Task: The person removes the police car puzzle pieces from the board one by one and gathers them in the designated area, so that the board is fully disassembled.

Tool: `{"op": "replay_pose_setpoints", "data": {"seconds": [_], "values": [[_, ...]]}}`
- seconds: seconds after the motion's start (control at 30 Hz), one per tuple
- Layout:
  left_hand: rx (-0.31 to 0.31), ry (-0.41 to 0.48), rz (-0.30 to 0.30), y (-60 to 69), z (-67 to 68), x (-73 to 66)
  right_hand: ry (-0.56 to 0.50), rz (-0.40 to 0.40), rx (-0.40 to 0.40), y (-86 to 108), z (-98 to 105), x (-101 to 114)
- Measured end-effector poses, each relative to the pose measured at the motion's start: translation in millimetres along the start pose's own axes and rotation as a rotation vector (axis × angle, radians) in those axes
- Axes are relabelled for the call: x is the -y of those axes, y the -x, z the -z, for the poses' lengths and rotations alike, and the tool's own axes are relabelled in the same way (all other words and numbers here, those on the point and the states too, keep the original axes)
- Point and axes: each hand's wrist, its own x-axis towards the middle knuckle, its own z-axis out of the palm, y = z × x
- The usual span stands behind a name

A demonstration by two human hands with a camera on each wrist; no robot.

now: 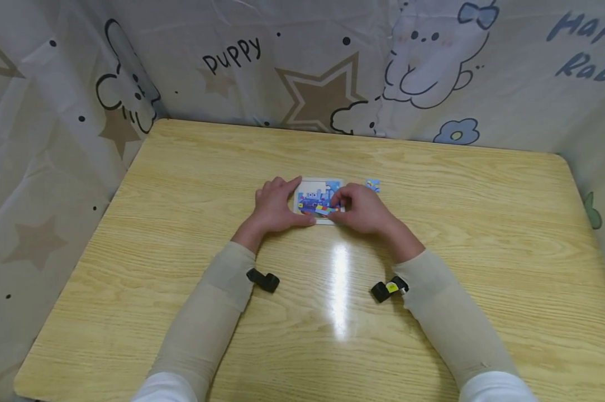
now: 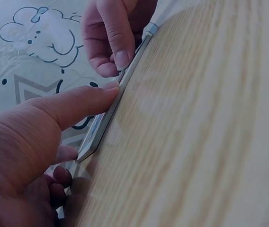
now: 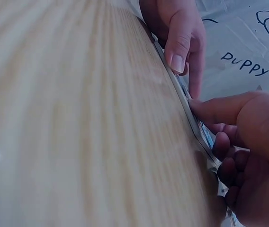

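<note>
A small jigsaw puzzle board (image 1: 313, 186) with a light rim lies flat on the table in the head view, its blue and purple picture partly filled in and a pale patch at the upper left. My left hand (image 1: 274, 207) spans its left side and holds it, thumb on the front rim, index finger at the back corner. Over the right side, my right hand (image 1: 365, 210) pinches a colourful puzzle piece (image 1: 323, 210), slightly tilted against the picture. Both wrist views show the board's thin edge (image 2: 99, 132) under the thumbs; the fingers hide much of the piece.
Some loose blue puzzle pieces (image 1: 372, 185) lie just behind my right hand. The wooden table (image 1: 181, 184) reaches back to a cloth backdrop (image 1: 322, 72) with cartoon prints. Black wrist devices (image 1: 264, 280) are strapped on both sleeves.
</note>
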Motion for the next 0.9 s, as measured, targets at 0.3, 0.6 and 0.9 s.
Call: {"op": "replay_pose_setpoints", "data": {"seconds": [0.3, 0.6, 0.9], "values": [[0.004, 0.002, -0.003, 0.8, 0.6, -0.5, -0.012, 0.019, -0.018, 7.1, -0.4, -0.9], [0.005, 0.005, -0.004, 0.8, 0.9, -1.1, 0.053, 0.066, 0.014, 7.7, 1.0, -2.3], [0.008, 0.007, 0.004, 0.9, 1.3, -1.2, 0.004, 0.034, -0.027, 10.4, 0.4, -7.8]]}}
